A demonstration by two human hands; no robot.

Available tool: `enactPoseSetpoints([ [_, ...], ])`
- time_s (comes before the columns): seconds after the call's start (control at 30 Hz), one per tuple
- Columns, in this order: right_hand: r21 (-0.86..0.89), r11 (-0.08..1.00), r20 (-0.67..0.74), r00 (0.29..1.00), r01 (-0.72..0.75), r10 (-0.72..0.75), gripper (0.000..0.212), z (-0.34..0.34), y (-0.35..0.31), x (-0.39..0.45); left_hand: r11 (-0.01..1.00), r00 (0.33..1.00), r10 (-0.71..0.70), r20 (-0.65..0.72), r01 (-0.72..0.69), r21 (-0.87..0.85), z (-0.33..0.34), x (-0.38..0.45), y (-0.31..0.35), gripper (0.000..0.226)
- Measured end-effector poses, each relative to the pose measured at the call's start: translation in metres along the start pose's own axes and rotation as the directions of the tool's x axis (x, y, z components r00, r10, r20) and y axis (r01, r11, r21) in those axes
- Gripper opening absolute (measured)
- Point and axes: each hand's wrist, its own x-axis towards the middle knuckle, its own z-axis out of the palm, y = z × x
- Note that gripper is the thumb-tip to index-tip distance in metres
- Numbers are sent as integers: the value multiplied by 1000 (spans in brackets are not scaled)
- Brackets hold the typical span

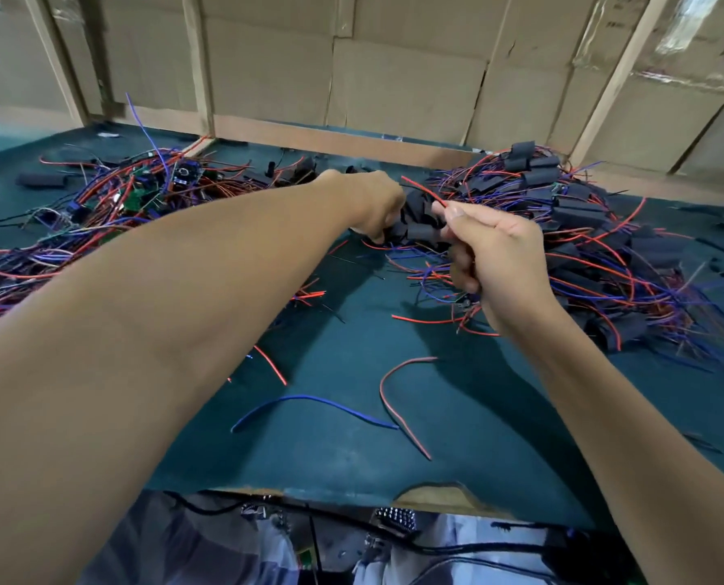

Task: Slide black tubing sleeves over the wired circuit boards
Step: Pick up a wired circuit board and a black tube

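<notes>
Far out beyond the left hand's side lies a tangle of bare circuit boards (141,192) with red and blue wires, none sleeved as far as can be seen; one loose black sleeve (41,179) lies at its far edge. The left hand (373,209) reaches forward, fingers curled down into a small heap of black tubing sleeves (419,221) between the two hands; it seems to be picking one, but whether it has a sleeve pinched cannot be told, as the fingertips are hidden. Just beside it, the right hand (495,255) is closed in a fist round a bundle of wires, with a red wire (423,190) sticking up from between thumb and forefinger. The board on those wires is not visible; it may be hidden inside the fist. To the right of that hand sits a large pile of finished boards (584,230), already in black sleeves. Nearer the body than both hands, a blue wire (309,405) and another red wire (394,399) lie loose on the green worktop (352,458).

The risks, as I judge them: the left hand may drag up several sleeves at once, since they lie heaped and touching; the held wires could snag in the loose strands spilling from the finished pile; and a splayed wire end could catch on a sleeve mouth and buckle.
</notes>
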Motion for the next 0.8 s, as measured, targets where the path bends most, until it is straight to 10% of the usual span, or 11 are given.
enactPoseSetpoints([
  [0.3,-81,997,-15,1000,0,-1,23,-1,-6,-5,968,984,-164,-69,148,-203,6,-12,0,66],
  [0.53,-94,991,-115,988,91,-102,15,2,-9,-5,797,876,-175,-450,-142,-587,22,-81,17,37],
  [0.8,-205,951,-22,971,229,-239,17,6,-3,-6,594,765,-303,-568,-315,-740,52,-116,37,51],
])
